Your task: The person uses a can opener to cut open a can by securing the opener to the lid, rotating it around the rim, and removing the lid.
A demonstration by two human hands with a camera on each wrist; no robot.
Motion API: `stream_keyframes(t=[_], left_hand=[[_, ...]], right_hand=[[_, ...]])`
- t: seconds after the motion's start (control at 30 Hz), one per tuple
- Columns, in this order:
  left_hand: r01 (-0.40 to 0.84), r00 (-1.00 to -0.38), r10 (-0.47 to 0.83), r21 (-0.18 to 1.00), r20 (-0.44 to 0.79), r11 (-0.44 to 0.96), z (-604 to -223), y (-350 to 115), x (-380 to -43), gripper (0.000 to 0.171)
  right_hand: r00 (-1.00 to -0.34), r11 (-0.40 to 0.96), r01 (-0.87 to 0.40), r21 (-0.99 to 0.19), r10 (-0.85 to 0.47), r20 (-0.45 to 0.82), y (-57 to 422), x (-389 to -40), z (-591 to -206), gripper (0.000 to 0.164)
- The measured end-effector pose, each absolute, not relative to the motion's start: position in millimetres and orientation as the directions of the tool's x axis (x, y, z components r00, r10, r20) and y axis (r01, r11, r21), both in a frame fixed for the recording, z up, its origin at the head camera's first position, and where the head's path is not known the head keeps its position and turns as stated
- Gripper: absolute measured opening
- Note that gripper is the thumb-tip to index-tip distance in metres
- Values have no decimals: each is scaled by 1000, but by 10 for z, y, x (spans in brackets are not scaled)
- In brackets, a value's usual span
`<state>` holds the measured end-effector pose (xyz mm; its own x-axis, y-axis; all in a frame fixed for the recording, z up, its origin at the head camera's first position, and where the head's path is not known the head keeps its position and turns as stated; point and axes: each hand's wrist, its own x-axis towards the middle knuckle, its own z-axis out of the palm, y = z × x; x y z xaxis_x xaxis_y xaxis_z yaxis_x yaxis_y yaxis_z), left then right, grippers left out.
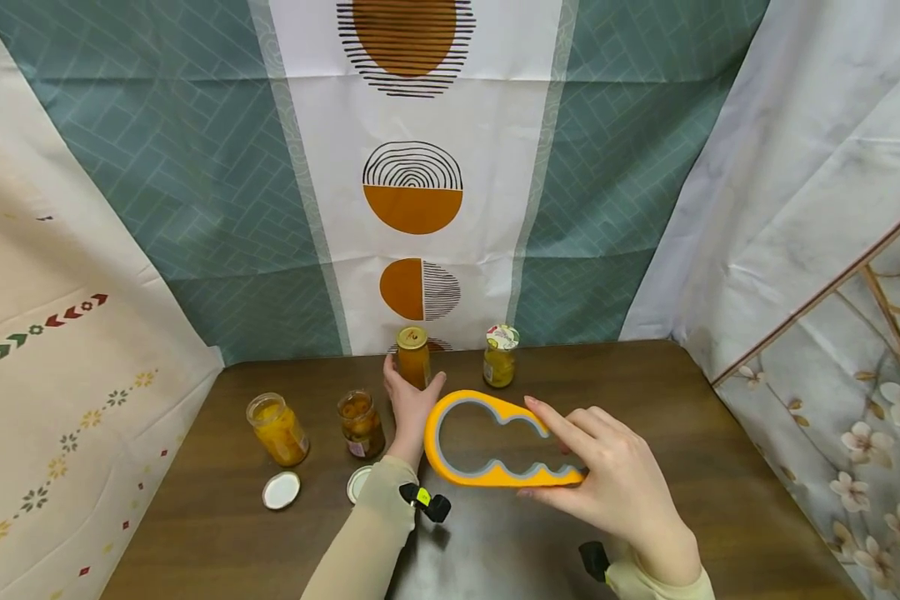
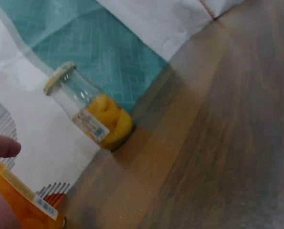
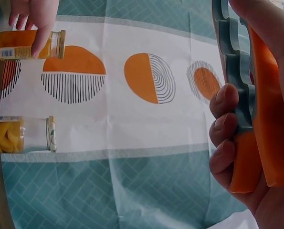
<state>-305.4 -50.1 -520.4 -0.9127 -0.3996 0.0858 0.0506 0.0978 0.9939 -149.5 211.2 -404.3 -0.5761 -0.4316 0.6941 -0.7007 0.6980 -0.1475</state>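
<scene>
My left hand (image 1: 411,408) reaches to a gold-lidded jar of orange fruit (image 1: 414,358) at the table's back edge. Its thumb and fingers stand spread on either side; full contact is hard to make out. The thumb crosses in front of the jar in the right wrist view. In my right hand (image 1: 615,471) is a yellow-orange jar opener (image 1: 438,454) with grey scalloped inner edges, held by its handle ends above the table. Curled fingers (image 3: 223,126) wrap the handle in the right wrist view.
A lidded jar of yellow fruit (image 1: 499,358) stands at the back, right of the left hand. To the left are two lidless jars, one yellow (image 1: 281,433) and one brownish (image 1: 362,427). White lids (image 1: 281,490) lie near them. Patterned cloth (image 1: 412,125) hangs behind the table.
</scene>
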Motion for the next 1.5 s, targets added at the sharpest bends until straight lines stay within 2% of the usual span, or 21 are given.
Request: stream_keyframes(t=[0.2, 0.4, 0.8, 1.07, 1.5], left_hand=[[-7, -913, -404, 990, 51, 141, -5346, -501, -3227, 105], [-26, -911, -411, 989, 37, 147, -5409, -490, -3321, 96], [-8, -898, -433, 982, 76, 190, -5514, -530, -3449, 89], [-54, -896, -443, 980, 38, 193, -5479, -540, -3387, 72], [-33, -881, -462, 964, 97, 264, -5568, -504, -3326, 70]], right_hand=[[-578, 697, -702, -147, -437, 690, 2115, -1500, -4053, 100], [-562, 694, -707, -137, -434, 705, 2118, -1514, -4039, 99], [-538, 677, -725, -127, -441, 719, 2100, -1529, -4013, 98], [-548, 686, -715, -135, -431, 716, 2105, -1509, -4036, 97], [-559, 692, -708, -141, -426, 712, 2105, -1492, -4049, 98]])
